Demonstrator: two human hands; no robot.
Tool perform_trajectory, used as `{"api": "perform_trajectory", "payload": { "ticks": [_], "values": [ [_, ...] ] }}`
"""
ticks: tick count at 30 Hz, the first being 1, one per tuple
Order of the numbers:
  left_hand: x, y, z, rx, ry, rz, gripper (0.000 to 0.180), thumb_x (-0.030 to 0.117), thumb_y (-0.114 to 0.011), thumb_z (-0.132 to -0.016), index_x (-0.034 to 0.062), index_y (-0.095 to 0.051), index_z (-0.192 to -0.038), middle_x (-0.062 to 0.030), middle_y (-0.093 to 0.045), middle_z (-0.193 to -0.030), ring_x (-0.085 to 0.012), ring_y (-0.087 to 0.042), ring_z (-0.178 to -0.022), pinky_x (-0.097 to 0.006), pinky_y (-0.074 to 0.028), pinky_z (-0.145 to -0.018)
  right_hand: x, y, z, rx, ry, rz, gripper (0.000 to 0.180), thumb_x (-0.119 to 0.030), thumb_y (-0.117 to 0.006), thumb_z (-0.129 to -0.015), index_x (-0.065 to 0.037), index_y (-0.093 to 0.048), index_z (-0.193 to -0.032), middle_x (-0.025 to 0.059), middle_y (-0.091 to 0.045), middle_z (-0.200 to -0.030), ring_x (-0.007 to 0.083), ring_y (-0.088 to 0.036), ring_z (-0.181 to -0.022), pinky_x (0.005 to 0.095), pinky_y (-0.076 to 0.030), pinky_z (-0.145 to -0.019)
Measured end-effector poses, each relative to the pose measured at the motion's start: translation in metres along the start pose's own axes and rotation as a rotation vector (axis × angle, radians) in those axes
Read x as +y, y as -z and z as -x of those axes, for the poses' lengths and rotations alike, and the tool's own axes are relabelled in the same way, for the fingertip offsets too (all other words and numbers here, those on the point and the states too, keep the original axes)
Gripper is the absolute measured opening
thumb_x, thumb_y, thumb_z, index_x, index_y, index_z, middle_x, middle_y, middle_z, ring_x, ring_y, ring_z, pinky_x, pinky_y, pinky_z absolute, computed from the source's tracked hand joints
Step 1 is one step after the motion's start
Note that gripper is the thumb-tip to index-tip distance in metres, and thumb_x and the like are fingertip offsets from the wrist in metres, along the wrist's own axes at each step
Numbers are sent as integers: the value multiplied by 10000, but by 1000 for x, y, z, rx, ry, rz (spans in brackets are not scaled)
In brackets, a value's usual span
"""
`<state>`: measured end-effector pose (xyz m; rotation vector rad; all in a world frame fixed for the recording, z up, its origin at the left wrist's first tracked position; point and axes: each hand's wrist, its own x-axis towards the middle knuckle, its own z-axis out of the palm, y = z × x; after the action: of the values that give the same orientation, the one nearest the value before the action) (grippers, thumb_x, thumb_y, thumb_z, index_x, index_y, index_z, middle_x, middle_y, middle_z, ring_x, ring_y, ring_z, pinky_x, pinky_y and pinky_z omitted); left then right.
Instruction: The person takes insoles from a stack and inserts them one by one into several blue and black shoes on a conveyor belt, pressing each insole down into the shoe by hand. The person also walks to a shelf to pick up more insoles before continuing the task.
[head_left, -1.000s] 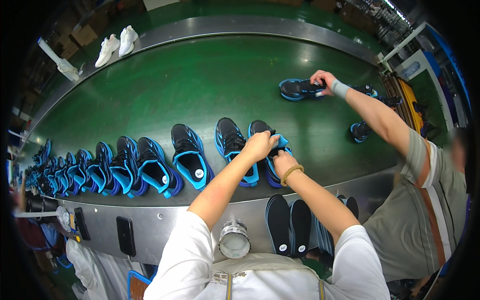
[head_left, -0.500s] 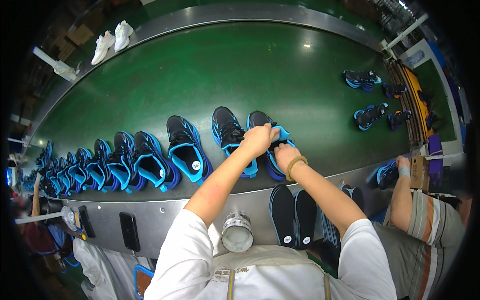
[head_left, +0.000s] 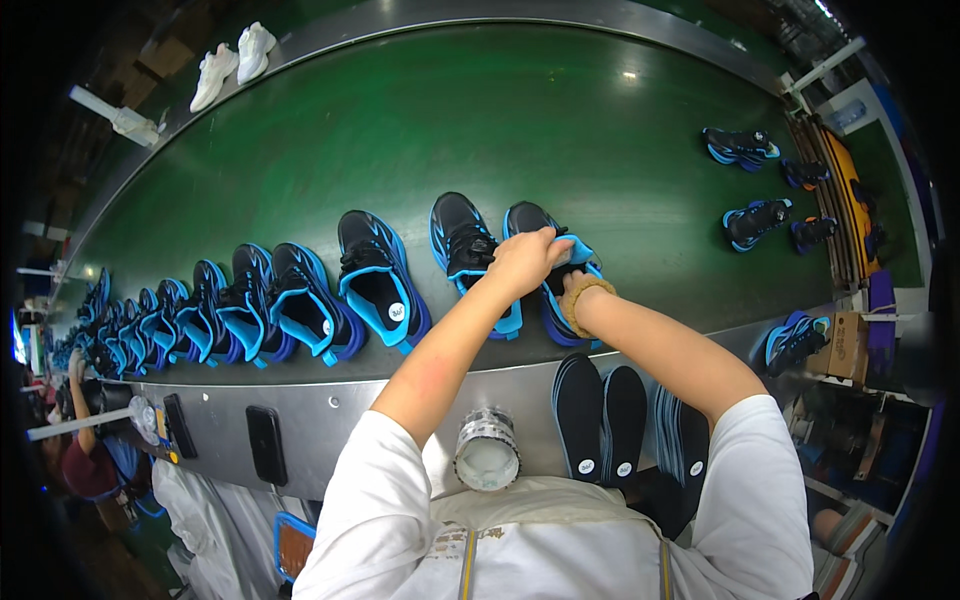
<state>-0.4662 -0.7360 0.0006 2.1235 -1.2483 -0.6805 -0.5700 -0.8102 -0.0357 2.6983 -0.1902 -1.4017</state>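
Note:
A black and blue sneaker point(head_left: 528, 216) stands on the green belt in front of me, toe pointing away. My left hand point(head_left: 524, 264) is closed on its tongue at the collar. My right hand point(head_left: 580, 297), with a tan band at the wrist, reaches into the shoe opening. Its fingers are hidden inside, so whatever they hold cannot be seen. Just left stands a matching sneaker point(head_left: 461, 232), partly covered by my left forearm. Dark insoles point(head_left: 578, 410) lie in stacks on the metal ledge below my hands, beside a round container point(head_left: 487, 452) of whitish stuff.
Several like sneakers point(head_left: 375, 275) line the near side of the green belt point(head_left: 400, 120) to the left. More sneakers point(head_left: 757, 222) sit at the far right. A phone point(head_left: 266, 445) lies on the ledge; white shoes point(head_left: 255, 52) stand on the far rim.
My right hand has gone deeper into the sneaker, while my left keeps hold of the tongue. At the right, a co-worker's arm has left a sneaker on the ledge.

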Motion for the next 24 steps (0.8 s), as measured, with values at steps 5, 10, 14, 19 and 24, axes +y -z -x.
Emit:
{"api": "perform_trajectory", "payload": {
  "ticks": [5,10,14,19,24],
  "values": [
    [-1,-11,3,213,-14,-31,334,363,-515,-826,39,-507,-905,-155,-546,-920,-367,-549,-789,-436,-436,-640,8,11,-2,-14,106,-56,316,-245,-433,-812,-49,-604,-991,128,-584,-1014,254,-516,-1000,334,-399,-882],
    [-2,-13,-1,375,-208,-202,300,220,-591,-761,70,-460,-986,-123,-497,-849,-310,-551,-755,-397,-450,-608,20,13,29,-55,288,-53,418,-268,-302,-849,-18,-605,-992,157,-613,-950,251,-509,-1036,432,-39,-1055],
    [-7,-23,0,349,-415,-451,273,138,-594,-649,75,-478,-888,-86,-469,-792,-239,-540,-681,-338,-437,-571,4,8,47,-89,275,-283,641,-406,-180,-808,50,-629,-824,201,-605,-919,258,-510,-1035,437,12,-1057],
    [-4,-23,0,278,-378,-525,209,131,-582,-624,70,-491,-802,-67,-467,-800,-213,-529,-669,-315,-430,-577,-13,-19,59,525,84,-493,319,-272,-444,-774,-9,-584,-890,159,-583,-874,265,-509,-978,461,-163,-1007],
    [-3,-21,25,233,-420,-612,215,158,-596,-662,71,-473,-815,-65,-441,-802,-204,-503,-702,-310,-402,-589,-44,-93,86,1211,-82,-812,207,-127,-654,-683,-88,-603,-879,150,-463,-1041,342,-448,-988,482,-310,-894]
  ]
}}
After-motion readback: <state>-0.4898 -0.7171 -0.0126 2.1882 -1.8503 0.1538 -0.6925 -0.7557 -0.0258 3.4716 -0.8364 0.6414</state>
